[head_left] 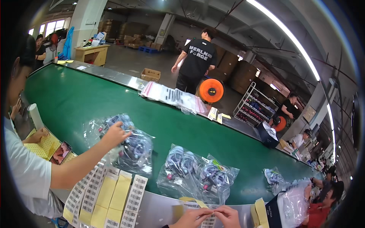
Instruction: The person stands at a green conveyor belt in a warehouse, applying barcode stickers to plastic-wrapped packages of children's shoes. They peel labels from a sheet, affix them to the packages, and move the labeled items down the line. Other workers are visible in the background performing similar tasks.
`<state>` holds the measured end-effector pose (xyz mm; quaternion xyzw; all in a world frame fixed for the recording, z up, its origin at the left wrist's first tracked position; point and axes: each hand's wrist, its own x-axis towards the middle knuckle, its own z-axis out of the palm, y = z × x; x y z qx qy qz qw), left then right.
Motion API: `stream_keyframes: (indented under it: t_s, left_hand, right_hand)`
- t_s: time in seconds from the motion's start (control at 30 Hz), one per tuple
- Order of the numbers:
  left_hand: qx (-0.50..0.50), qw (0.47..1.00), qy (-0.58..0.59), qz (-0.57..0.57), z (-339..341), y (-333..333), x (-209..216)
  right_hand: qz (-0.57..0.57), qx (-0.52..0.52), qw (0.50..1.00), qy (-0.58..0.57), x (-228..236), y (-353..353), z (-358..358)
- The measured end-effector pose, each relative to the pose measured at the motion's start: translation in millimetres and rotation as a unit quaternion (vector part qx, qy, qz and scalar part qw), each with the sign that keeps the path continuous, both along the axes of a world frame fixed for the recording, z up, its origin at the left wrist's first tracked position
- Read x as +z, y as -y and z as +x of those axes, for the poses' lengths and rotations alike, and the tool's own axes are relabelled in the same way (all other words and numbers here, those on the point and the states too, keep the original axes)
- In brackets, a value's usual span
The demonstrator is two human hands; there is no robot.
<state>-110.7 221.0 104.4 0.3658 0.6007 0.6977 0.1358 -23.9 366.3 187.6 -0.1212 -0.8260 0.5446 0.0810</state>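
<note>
My left hand and my right hand meet at the lower edge of the view, both closed. Between their pinched fingertips is a strip of barcode labels, its yellow backing curling up behind. Just beyond my hands, clear plastic bags holding blue shoes with dark pink bits lie on the green conveyor belt. A second bagged pair sits against the first. Neither hand touches the bags.
At left, a co-worker's arm reaches over more bagged shoes. Barcode label sheets hang over the near edge, beside a phone. A dark box with plastic bags stands at right. Flat bags line the far edge.
</note>
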Motion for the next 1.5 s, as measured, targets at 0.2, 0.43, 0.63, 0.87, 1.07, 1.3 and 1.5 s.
stream_keyframes:
  t_s: [0.2,0.43,0.63,0.87,1.07,1.3,1.5]
  left_hand:
    - [-0.042,0.999,0.004,0.005,9.9,-14.0,-2.8]
    - [0.045,0.995,0.083,-0.006,2.8,-4.9,-0.6]
    - [-0.005,0.989,0.072,-0.130,2.7,-29.2,-13.1]
    - [0.007,0.986,0.097,-0.135,0.0,-26.7,-25.8]
    - [-0.016,0.976,0.114,-0.184,-0.3,-30.8,-12.8]
    - [-0.015,0.960,0.220,-0.173,0.7,-38.0,1.6]
    - [-0.040,0.969,0.179,-0.166,16.8,-42.0,4.0]
  right_hand:
    - [-0.034,-0.024,0.999,0.027,-30.1,-33.8,17.0]
    - [0.069,0.039,0.992,-0.101,-36.3,-23.8,-9.7]
    - [0.306,0.020,0.939,-0.153,-45.9,-41.1,11.8]
    - [0.118,0.067,0.985,-0.103,-67.9,-42.3,6.0]
    - [0.089,0.061,0.989,-0.097,-83.1,-46.2,5.4]
    - [0.254,0.029,0.942,-0.219,-83.8,-41.8,3.4]
    - [0.293,-0.003,0.908,-0.300,-104.2,-41.0,-3.4]
